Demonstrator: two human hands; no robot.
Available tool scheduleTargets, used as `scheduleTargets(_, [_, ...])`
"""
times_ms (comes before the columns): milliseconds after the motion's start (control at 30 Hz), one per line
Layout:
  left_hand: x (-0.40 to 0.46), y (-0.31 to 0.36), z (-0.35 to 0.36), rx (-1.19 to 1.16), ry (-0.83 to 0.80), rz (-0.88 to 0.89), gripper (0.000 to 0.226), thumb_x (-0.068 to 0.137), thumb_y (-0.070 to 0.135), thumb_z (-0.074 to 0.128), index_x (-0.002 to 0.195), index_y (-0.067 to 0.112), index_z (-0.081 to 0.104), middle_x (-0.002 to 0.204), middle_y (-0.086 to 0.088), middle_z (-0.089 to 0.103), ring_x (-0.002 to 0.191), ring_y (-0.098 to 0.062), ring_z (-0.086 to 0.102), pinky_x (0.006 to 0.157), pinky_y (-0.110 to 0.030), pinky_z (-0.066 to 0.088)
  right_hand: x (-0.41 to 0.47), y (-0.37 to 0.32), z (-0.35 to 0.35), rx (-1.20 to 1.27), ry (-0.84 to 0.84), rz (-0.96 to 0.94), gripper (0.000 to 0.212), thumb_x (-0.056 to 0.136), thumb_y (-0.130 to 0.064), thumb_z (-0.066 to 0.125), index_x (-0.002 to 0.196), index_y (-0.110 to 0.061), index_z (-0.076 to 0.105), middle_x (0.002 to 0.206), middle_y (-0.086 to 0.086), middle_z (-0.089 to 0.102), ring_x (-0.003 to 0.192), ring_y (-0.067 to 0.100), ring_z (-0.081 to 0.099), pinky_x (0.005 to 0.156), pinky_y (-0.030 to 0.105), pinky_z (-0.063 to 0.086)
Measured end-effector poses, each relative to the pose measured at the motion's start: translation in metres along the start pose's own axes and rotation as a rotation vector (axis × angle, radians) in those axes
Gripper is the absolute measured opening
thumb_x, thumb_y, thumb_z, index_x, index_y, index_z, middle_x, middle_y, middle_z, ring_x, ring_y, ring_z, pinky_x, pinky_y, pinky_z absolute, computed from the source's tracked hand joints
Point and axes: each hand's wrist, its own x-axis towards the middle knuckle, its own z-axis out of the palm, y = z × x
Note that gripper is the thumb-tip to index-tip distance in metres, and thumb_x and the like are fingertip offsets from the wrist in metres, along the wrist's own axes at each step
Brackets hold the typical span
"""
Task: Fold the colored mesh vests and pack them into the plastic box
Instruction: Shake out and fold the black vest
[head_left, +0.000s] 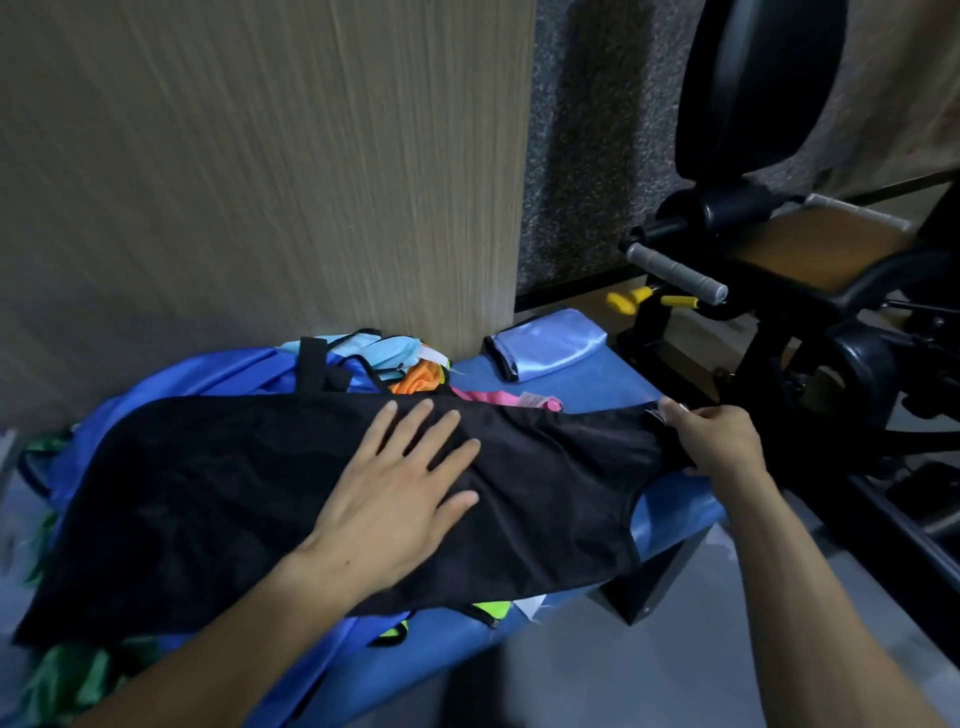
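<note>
The black mesh vest (249, 499) lies spread across the blue padded table (670, 512), on top of a heap of other coloured vests (415, 376), with its long axis running left to right in front of the person, hem toward the left and shoulder straps toward the right. The left hand (400, 483) rests flat on the vest's middle, fingers straight and spread, pressing the cloth down. The right hand (714, 441) pinches the strap end at the vest's right edge, fingers curled round the fabric. So the right hand holds the free end and the left marks the likely crease; a fold would probably carry the strap end leftward over the flat hand. No plastic box is in view; a folded pale blue cloth (548, 345) lies farther back on the table.
</note>
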Motion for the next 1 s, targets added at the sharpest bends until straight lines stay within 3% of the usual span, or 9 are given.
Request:
scheduleTargets(133, [-0.006,-0.019,0.012,0.027,-0.078,0.04,0.064,0.102,0.061,0.026,0.155,0.028,0.041,0.163,-0.005,0.036,0.153,-0.031,0.026,0.123,-0.053,0.015,-0.005,-0.002,0.01,-0.04,0.021,-0.039,0.032,0.084,-0.041,0.078,0.079,-0.01,0.073,0.079,0.011,0.068,0.082,0.034,0.066,0.081,0.052,0.059])
scheduleTargets(300, [-0.007,-0.018,0.016,0.025,-0.093,0.057,0.069,0.102,0.069,0.019,0.158,0.031,0.032,0.166,-0.003,0.029,0.156,-0.036,0.014,0.123,-0.055,0.006,-0.014,-0.01,0.007,0.139,0.09,-0.085,0.015,0.085,-0.027,0.076,0.089,-0.012,0.075,0.079,0.005,0.068,0.079,0.023,0.061,0.072,0.037,0.047])
scheduleTargets(433, [-0.009,-0.016,0.005,-0.03,-0.057,0.06,0.069,0.102,0.069,0.017,0.16,0.034,0.025,0.169,0.0,0.019,0.158,-0.03,0.002,0.124,-0.054,-0.002,-0.034,-0.035,-0.005,0.333,0.068,-0.119,0.009,0.082,-0.019,0.075,0.085,-0.011,0.074,0.08,0.008,0.066,0.078,0.024,0.062,0.071,0.037,0.047])
scheduleTargets(533, [-0.029,-0.025,-0.012,-0.057,0.072,0.014,0.061,0.104,0.062,0.027,0.156,0.033,0.037,0.165,0.001,0.03,0.156,-0.027,0.015,0.125,-0.052,0.008,-0.064,-0.066,-0.01,0.395,-0.033,-0.204,0.007,0.089,-0.021,0.072,0.088,-0.015,0.074,0.088,0.01,0.071,0.08,0.025,0.067,0.072,0.034,0.05])
scheduleTargets(667, [-0.069,-0.054,-0.016,-0.104,0.217,-0.172,0.052,0.102,0.052,0.038,0.143,0.028,0.057,0.152,0.0,0.051,0.148,-0.03,0.037,0.121,-0.053,0.026,-0.109,-0.109,0.007,0.387,-0.118,-0.36,0.013,0.08,-0.025,0.073,0.083,-0.012,0.074,0.076,0.007,0.07,0.074,0.024,0.064,0.072,0.037,0.049])
scheduleTargets(767, [-0.096,-0.074,-0.005,-0.14,0.119,-0.23,0.056,0.101,0.056,0.034,0.148,0.032,0.051,0.159,0.001,0.042,0.152,-0.031,0.029,0.121,-0.057,0.027,-0.146,-0.133,0.034,0.315,-0.112,-0.513,0.012,0.084,-0.026,0.069,0.08,-0.015,0.072,0.071,0.007,0.07,0.068,0.015,0.06,0.068,0.034,0.046])
scheduleTargets(867, [-0.112,-0.094,-0.003,-0.287,0.22,-0.278,0.053,0.102,0.054,0.038,0.145,0.029,0.054,0.156,0.005,0.045,0.151,-0.025,0.03,0.123,-0.05,0.026,-0.188,-0.156,0.067,0.201,-0.123,-0.674,0.012,0.087,-0.022,0.065,0.078,-0.016,0.066,0.062,-0.008,0.063,0.059,0.004,0.054,0.06,0.028,0.041])
scheduleTargets(933, [-0.118,-0.105,-0.005,-0.45,0.366,-0.339,0.042,0.102,0.044,0.048,0.136,0.026,0.063,0.143,0.009,0.055,0.142,-0.018,0.042,0.118,-0.04,0.035,-0.214,-0.171,0.093,0.069,-0.127,-0.775,0.011,0.088,-0.02,0.064,0.078,-0.015,0.065,0.063,-0.01,0.065,0.066,0.01,0.059,0.06,0.03,0.041])
scheduleTargets(1000, [-0.125,-0.112,-0.007,-0.623,0.499,-0.419,0.027,0.1,0.03,0.059,0.125,0.024,0.07,0.128,0.015,0.061,0.125,-0.01,0.052,0.108,-0.03,0.043,-0.237,-0.189,0.124,-0.061,-0.118,-0.869,0.01,0.089,-0.018,0.062,0.089,-0.013,0.07,0.079,0.001,0.073,0.085,0.03,0.065,0.07,0.036,0.044])
